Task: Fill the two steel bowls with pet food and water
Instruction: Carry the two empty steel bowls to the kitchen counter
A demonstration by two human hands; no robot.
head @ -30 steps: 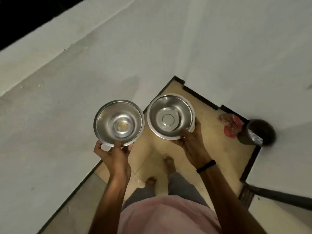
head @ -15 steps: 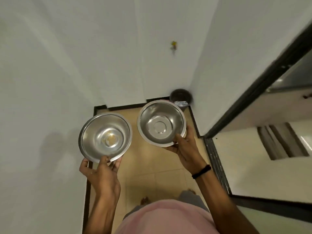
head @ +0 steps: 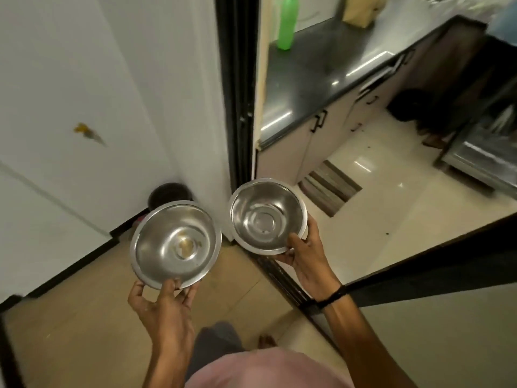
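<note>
Head view, looking down.

- Far left: white wall [head: 84, 65] with a small yellow mark. A dark pot [head: 170, 194] stands on the floor [head: 84, 317] in the corner, behind the left bowl's far rim.
- Left hand [head: 165, 306] holds the left bowl [head: 174, 245] by its near rim. The thumb lies over the lip and the fingers [head: 188, 296] are curled beneath, clamped on the rim. Bowl mouth up, tipped slightly toward the camera. There is a yellowish patch at the centre, possibly old food residue, but it is too blurred to say.
- Centre: a black door frame [head: 237, 93] rises between the two bowls.
- Right bowl [head: 267, 215] sits higher and further forward, just beside the left bowl but not touching it. Right hand [head: 306, 259] grips its near rim, thumb inside the lip and the other fingers under the base. It looks empty and dry. A dark wristband [head: 331, 296] is on that wrist.
- Right, through the doorway: a dark kitchen surface [head: 321, 71] with a green bottle [head: 286, 23] standing on it, and a striped mat [head: 330, 186] on the floor below.

Judgement: nothing is filled yet. The bowls are round, so no long axis matters. The surface lies ahead and to the right of both hands, and the right hand with its bowl is nearer to it. No tap or food container is identifiable.
</note>
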